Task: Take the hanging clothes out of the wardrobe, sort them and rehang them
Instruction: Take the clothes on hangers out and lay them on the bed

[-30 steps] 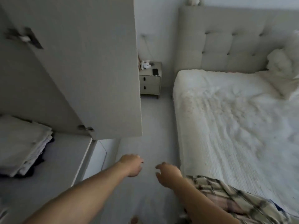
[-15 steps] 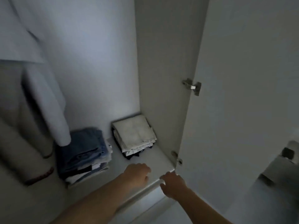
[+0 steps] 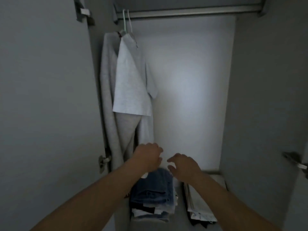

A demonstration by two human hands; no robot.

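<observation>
Right now neither hand holds anything. Low in the middle of the frame, the left hand hangs with its fingers loosely curled, and the right hand just beside it has its fingers spread and bent, the two close together but apart. Both hover above a folded stack of jeans on the wardrobe floor at lower centre, with white and dark pieces under the denim. To the right of that stack lies a second folded pile of pale fabric. Further up and to the left, a light grey T-shirt hangs on a pale green hanger, in front of a longer grey garment. Both hang from the metal rail across the top. An open wardrobe door fills the left side.
</observation>
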